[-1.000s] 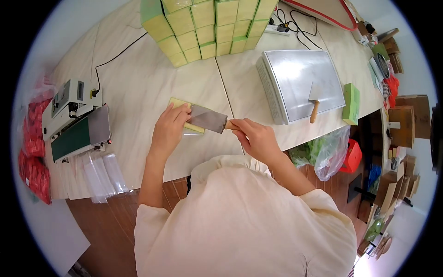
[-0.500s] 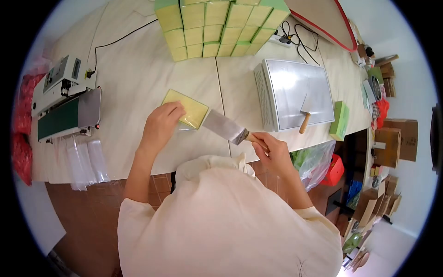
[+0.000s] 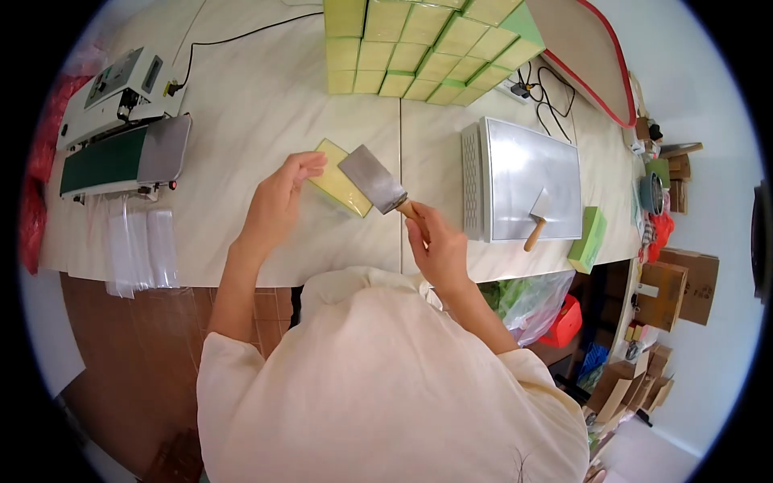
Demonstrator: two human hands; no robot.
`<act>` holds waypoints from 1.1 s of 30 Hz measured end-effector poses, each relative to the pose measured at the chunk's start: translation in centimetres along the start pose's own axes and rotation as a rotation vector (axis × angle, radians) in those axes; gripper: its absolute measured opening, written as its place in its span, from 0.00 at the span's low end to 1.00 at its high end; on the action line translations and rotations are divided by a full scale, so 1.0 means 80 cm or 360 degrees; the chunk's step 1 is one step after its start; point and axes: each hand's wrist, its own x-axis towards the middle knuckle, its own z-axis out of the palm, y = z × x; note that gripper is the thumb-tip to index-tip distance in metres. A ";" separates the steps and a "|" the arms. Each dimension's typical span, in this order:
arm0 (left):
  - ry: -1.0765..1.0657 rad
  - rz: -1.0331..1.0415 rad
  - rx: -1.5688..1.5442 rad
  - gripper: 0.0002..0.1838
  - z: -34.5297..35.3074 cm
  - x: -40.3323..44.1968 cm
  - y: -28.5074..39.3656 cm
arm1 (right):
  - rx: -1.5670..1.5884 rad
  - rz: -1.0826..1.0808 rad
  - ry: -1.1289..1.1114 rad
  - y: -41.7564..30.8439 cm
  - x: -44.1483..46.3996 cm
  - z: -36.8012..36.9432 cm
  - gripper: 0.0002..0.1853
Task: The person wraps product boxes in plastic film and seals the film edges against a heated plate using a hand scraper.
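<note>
Your yellow-green box (image 3: 338,189) lies on the bench (image 3: 241,113), just up and left of the frame's centre. Your left hand (image 3: 282,193) curves loosely at its left edge; whether it grips the box I can't tell. Your right hand (image 3: 439,245) is closed round the wooden handle of a scraper (image 3: 373,179), its blade overlapping the box's right side. A metal-topped unit (image 3: 519,161) sits right of centre, stacked boxes (image 3: 403,56) at top centre.

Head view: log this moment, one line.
Left hand: at yellow box | right hand: holding scraper | blade: over box
</note>
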 end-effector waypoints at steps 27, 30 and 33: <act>-0.0373 0.0307 -0.0244 0.02 0.010 0.051 -0.044 | 0.0161 0.0012 -0.0425 -0.020 0.024 -0.005 0.10; -0.0398 0.0231 -0.0337 0.04 0.013 0.052 -0.043 | 0.0171 0.0105 -0.0460 -0.021 0.022 -0.008 0.09; -0.0416 0.0210 -0.0238 0.05 0.010 0.053 -0.042 | 0.0181 0.0106 -0.0501 -0.020 0.022 -0.010 0.11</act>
